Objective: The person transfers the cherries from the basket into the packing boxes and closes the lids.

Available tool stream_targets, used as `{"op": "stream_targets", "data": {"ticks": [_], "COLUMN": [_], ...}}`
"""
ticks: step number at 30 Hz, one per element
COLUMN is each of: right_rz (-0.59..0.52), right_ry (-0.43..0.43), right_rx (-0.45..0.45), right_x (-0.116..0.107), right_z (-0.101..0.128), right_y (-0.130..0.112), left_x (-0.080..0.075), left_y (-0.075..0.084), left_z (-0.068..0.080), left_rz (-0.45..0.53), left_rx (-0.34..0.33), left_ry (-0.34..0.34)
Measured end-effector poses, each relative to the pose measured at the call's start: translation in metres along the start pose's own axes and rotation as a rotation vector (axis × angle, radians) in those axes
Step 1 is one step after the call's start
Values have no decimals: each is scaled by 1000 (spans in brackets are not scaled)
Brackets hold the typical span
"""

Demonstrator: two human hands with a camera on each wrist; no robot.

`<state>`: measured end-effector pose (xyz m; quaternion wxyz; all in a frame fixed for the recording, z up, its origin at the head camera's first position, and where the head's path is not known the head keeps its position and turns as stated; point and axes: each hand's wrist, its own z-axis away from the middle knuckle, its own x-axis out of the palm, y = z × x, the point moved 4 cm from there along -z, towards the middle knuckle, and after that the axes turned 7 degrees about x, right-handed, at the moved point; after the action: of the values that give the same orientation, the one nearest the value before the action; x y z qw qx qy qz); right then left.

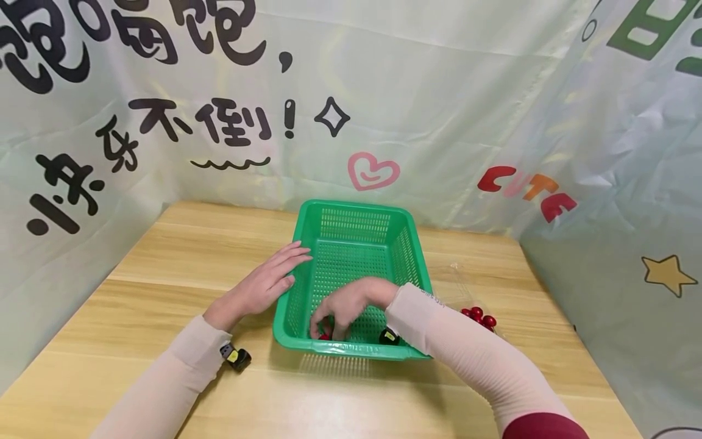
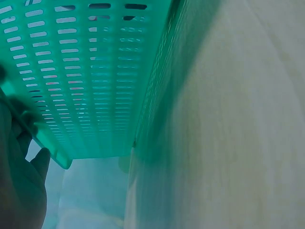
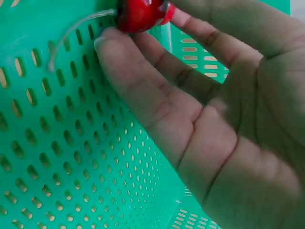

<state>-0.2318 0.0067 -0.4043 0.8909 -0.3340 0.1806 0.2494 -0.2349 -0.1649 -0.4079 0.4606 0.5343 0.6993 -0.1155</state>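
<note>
A green perforated plastic basket (image 1: 351, 207) stands in the middle of the wooden table (image 1: 164, 274). My left hand (image 1: 263, 283) lies flat against its left rim with straight fingers; in the left wrist view the hand (image 2: 19, 181) is a dark shape beside the basket wall (image 2: 86, 81). My right hand (image 1: 342, 308) reaches down into the basket's near end. Its fingertips pinch a small red cherry (image 3: 140, 12) with a pale stem, close to the basket floor (image 3: 71, 143). The right wrist view shows the palm (image 3: 190, 105) facing the camera.
A cluster of red cherries (image 1: 479, 317) in clear wrapping lies on the table right of the basket. Printed fabric walls close in the table at the back, left and right. Bare wood runs along the left and front.
</note>
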Motion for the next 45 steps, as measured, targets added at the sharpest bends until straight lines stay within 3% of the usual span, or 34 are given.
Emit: {"op": "stream_targets", "data": {"ticks": [4, 10, 17, 23, 34, 45], "right_rz": [-57, 60, 156, 145, 196, 120], "right_ry": [-15, 15, 103, 184, 454, 679], "right_rx": [-6, -66, -61, -65, -100, -112], "right_x": [2, 0, -6, -11, -29, -43], "right_z": [-1, -3, -1, 4, 21, 57], "right_y": [1, 0, 1, -1, -2, -4], "left_x": [1, 1, 0, 0, 0, -1], "left_y": [0, 1, 1, 0, -1, 0], "left_z": [0, 1, 0, 1, 0, -1], "left_rz": [6, 9, -5, 0, 6, 9], "left_rx": [-5, 9, 13, 2, -4, -20], "left_ry": [-4, 13, 16, 0, 2, -11]}}
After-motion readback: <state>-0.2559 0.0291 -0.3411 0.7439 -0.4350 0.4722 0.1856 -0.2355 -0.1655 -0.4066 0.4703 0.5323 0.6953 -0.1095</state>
